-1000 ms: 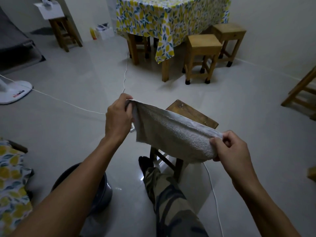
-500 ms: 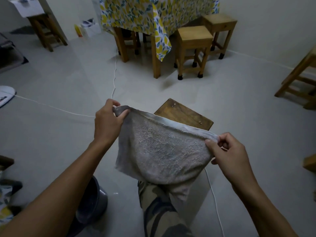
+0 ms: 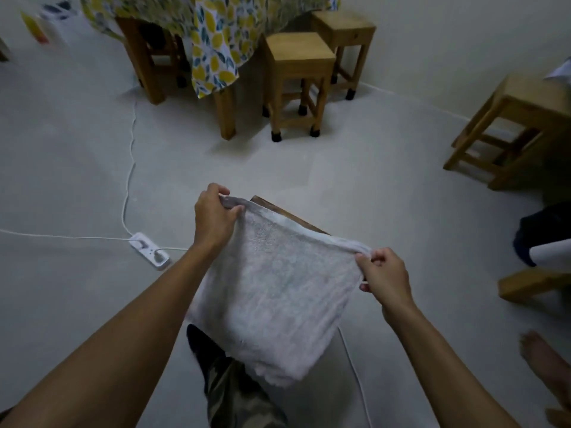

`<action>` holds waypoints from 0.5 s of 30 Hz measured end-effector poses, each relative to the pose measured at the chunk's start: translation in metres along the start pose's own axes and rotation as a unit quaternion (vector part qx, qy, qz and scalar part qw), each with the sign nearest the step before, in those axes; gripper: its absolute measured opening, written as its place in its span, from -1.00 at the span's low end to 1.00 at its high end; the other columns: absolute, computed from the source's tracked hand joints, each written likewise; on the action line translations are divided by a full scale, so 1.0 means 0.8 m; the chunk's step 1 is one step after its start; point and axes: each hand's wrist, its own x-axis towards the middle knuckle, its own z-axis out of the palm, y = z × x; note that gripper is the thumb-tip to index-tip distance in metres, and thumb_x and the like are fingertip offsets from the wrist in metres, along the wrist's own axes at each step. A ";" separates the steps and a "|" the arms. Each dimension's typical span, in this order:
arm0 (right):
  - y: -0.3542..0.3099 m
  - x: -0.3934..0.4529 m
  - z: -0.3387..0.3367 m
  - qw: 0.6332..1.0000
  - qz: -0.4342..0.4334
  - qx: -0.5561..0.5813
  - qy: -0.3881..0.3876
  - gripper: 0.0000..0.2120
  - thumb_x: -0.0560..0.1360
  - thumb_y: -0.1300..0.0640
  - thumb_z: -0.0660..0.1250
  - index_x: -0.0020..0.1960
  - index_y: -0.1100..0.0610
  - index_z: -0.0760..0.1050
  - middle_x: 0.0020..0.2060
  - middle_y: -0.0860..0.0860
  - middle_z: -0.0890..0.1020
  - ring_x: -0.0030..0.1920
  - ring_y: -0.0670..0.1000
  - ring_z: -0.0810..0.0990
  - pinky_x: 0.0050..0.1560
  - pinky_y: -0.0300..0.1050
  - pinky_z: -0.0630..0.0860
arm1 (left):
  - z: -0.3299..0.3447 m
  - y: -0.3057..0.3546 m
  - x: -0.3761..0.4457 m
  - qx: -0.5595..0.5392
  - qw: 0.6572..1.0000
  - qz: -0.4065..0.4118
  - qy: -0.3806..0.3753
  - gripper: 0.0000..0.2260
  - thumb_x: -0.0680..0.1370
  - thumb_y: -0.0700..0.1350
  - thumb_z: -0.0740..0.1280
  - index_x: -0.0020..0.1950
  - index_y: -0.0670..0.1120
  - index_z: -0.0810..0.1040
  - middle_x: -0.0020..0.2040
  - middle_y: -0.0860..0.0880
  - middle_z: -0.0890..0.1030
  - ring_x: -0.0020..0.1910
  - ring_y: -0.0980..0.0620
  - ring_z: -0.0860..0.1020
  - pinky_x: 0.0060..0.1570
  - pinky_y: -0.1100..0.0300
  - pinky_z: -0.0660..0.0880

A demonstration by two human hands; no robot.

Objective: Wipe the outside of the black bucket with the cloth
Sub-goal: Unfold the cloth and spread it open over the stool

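I hold the cloth [image 3: 278, 291] spread between both hands, above my knee.

The pale floor [image 3: 77, 186] fills most of the view; far off stands a bench [image 3: 225, 109] under a lemon-print cover [image 3: 213, 41], with two stools [image 3: 298, 78] just right of it and another stool [image 3: 509, 128] at the far right. The cloth hangs open in front of me, its top edge stretched taut and its lower part drooping over my camouflage trouser leg [image 3: 238, 393]. A dark wooden stool [image 3: 262, 201] shows just behind the top edge. My left hand [image 3: 213, 217] pinches the cloth's far left corner; my right hand [image 3: 386, 273] pinches the near right corner. A white power strip [image 3: 150, 251] lies on the floor to the left, its cord running far. The bucket is out of view.
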 end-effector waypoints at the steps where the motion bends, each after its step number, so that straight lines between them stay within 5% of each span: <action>1: 0.002 0.005 0.001 1.000 -0.003 0.000 0.006 -0.82 0.54 0.08 0.44 -0.07 0.15 0.49 -0.18 0.08 0.57 -0.22 0.03 0.57 -0.37 -0.15 0.56 | 0.005 -0.001 0.004 -0.001 1.000 0.002 -0.003 -0.71 0.50 -0.14 0.52 0.14 -0.10 0.50 0.11 -0.12 0.56 0.05 -0.03 0.55 -0.06 0.26 0.45; 4: 0.003 0.017 0.005 1.000 -0.006 0.008 0.015 -0.82 0.53 0.08 0.45 -0.04 0.15 0.49 -0.16 0.09 0.59 -0.22 0.03 0.58 -0.37 -0.16 0.56 | 0.017 -0.001 0.015 -0.010 1.000 0.006 -0.003 -0.69 0.52 -0.15 0.50 0.20 -0.11 0.51 0.15 -0.14 0.56 0.09 -0.06 0.59 0.00 0.24 0.50; 7: -0.005 0.023 0.009 0.999 0.022 0.022 0.025 -0.78 0.51 0.10 0.47 0.05 0.14 0.48 -0.06 0.09 0.63 -0.16 0.03 0.63 -0.34 -0.13 0.57 | 0.020 0.001 0.019 -0.036 0.999 0.011 -0.034 -0.47 0.53 -0.22 0.48 0.47 -0.07 0.40 0.37 -0.16 0.51 0.22 -0.06 0.60 0.14 0.25 0.51; 10: -0.017 0.014 0.019 0.994 0.065 0.059 0.067 -0.62 0.43 0.17 0.47 0.17 0.11 0.39 0.09 0.09 0.60 0.00 0.10 0.62 -0.12 -0.04 0.58 | 0.023 -0.005 0.005 0.042 0.990 0.086 -0.108 -0.27 0.56 -0.22 0.44 0.64 -0.04 0.14 0.59 -0.11 0.27 0.52 -0.08 0.33 0.44 0.07 0.34; 13: -0.025 -0.023 0.047 0.977 -0.096 -0.107 0.156 -0.46 0.40 0.13 0.45 0.32 0.10 0.35 0.28 0.11 0.51 0.25 0.18 0.48 0.20 0.05 0.47 | 0.033 -0.023 -0.038 0.157 0.964 0.186 -0.110 -0.33 0.61 -0.01 0.35 0.65 -0.03 0.11 0.64 -0.10 0.16 0.60 -0.08 0.19 0.50 -0.05 0.28; 15: -0.028 -0.053 0.077 0.938 -0.247 -0.197 0.145 -0.40 0.41 0.06 0.41 0.41 0.11 0.37 0.37 0.12 0.47 0.36 0.18 0.42 0.36 0.13 0.40 | 0.038 -0.034 -0.075 0.253 0.934 0.230 -0.108 -0.41 0.63 0.16 0.24 0.62 0.03 0.19 0.63 -0.05 0.19 0.57 -0.08 0.24 0.46 -0.09 0.32</action>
